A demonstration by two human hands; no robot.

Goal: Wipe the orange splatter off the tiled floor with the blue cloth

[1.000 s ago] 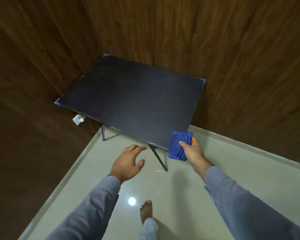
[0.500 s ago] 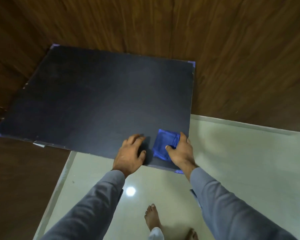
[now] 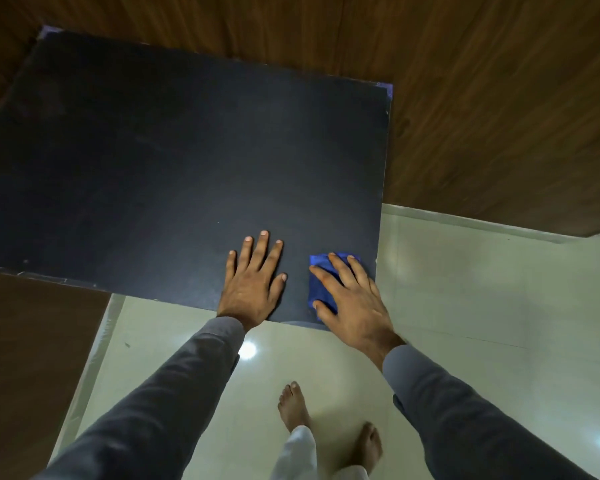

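Your left hand [image 3: 253,282] lies flat with fingers spread on the tabletop [image 3: 174,161], while your right hand [image 3: 350,299] presses straight fingers onto the blue cloth [image 3: 317,285] at the tabletop's near right corner.

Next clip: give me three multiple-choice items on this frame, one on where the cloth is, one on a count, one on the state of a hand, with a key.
1. Where does the blue cloth lie?
A. On the dark tabletop, near its right front corner
B. On the tiled floor
C. Draped over a sleeve

2. How many bare feet show?
A. None
B. One
C. Two

3. How is the left hand?
A. Clenched in a fist
B. Flat, fingers spread, on the tabletop
C. Pinching the cloth

Key: 1 A, the right hand presses it there; 2 C, both stand on the floor below the hands; 3 B, its palm lies down beside the cloth.
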